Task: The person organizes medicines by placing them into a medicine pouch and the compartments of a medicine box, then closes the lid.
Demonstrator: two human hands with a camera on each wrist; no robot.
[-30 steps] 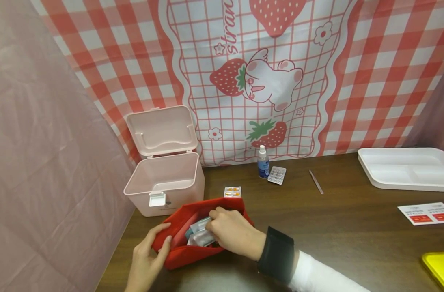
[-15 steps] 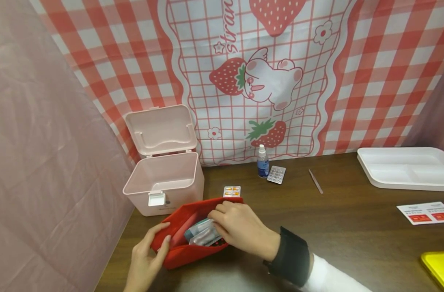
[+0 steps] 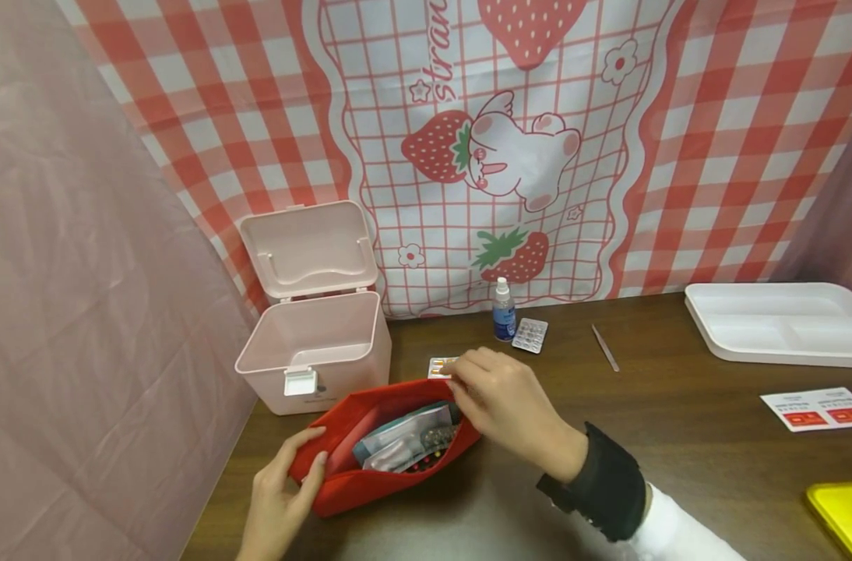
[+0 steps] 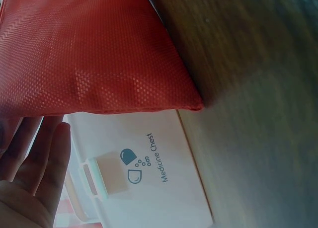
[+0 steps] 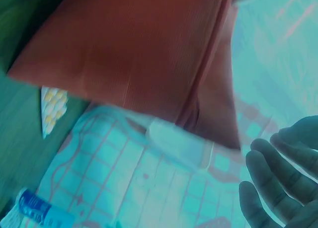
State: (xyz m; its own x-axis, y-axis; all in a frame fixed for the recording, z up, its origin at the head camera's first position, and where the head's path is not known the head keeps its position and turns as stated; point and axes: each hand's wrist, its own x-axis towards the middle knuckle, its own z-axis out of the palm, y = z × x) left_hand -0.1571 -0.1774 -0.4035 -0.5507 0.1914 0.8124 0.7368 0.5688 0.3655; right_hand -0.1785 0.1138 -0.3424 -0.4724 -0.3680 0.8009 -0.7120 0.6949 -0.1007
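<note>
A red fabric pouch (image 3: pixel 370 492) lies with its mouth spread in front of the pink medicine chest (image 3: pixel 359 378). My left hand (image 3: pixel 277 492) grips the pouch's left end, thumb and fingers at its edge. Clear packets (image 3: pixel 401 440) with teal edges fill the pouch, beside a dark item with small coloured dots (image 3: pixel 426 461). At the pouch's right end, my right hand (image 3: pixel 503 397) is raised over the rim. Its fingers (image 5: pixel 271 173) are loosely bent, apart from the fabric and holding nothing in the right wrist view. A blister pack of orange capsules (image 3: pixel 438 367) is partly behind this hand.
The chest's lid (image 3: pixel 310 249) stands open. Along the back are a spray bottle (image 3: pixel 505 312), a silver blister pack (image 3: pixel 530 335) and tweezers (image 3: pixel 605 348). To the right lie a white divided tray (image 3: pixel 776 354), a printed card (image 3: pixel 818 409) and a yellow object (image 3: pixel 843 514).
My right hand has come up out of the pouch and moved right, uncovering more of the packets and the dotted item. The left hand stays at the pouch's left end.
</note>
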